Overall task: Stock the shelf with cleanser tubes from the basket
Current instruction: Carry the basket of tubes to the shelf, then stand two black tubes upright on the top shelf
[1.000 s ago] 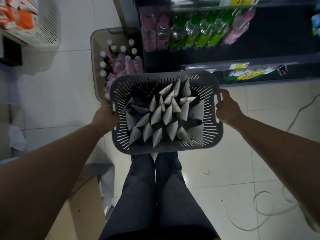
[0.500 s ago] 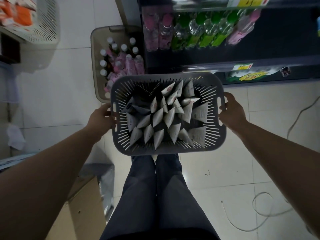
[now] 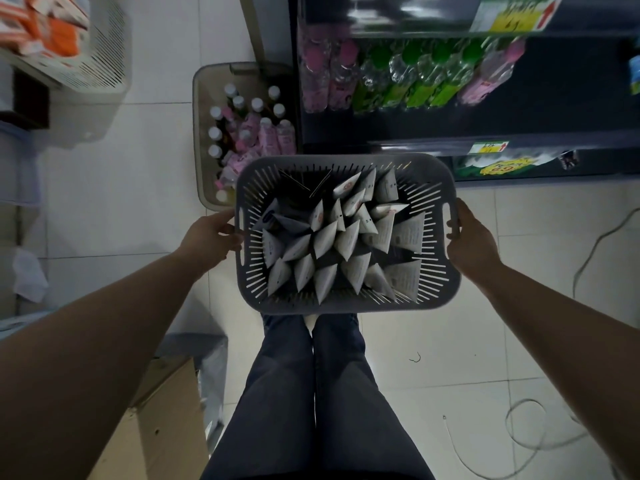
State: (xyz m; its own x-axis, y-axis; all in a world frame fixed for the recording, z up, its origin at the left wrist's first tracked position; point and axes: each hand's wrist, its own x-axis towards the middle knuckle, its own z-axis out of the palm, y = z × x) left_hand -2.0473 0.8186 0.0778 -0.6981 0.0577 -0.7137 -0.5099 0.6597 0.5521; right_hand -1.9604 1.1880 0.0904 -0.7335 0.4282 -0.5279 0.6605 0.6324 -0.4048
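A grey slotted plastic basket (image 3: pixel 346 304) hangs in front of me above my legs, level and held from both sides. Several white cleanser tubes (image 3: pixel 325 240) stand in it with their crimped ends up, mostly in the middle and right; the far left corner is bare. My left hand (image 3: pixel 209 237) grips the left handle edge and my right hand (image 3: pixel 471 239) grips the right one. The dark shelf (image 3: pixel 554 109) lies just beyond the basket.
Pink and green bottles (image 3: pixel 398 77) fill the shelf's left part. A beige bin of pink bottles (image 3: pixel 249 133) stands on the floor at the shelf's left end. A cardboard box (image 3: pixel 162 420) is by my left leg. Cables (image 3: pixel 526 441) lie on the tiles at right.
The basket has shifted slightly toward me and to the right with both hands on it. My left hand's fingers have spread a little along the handle.
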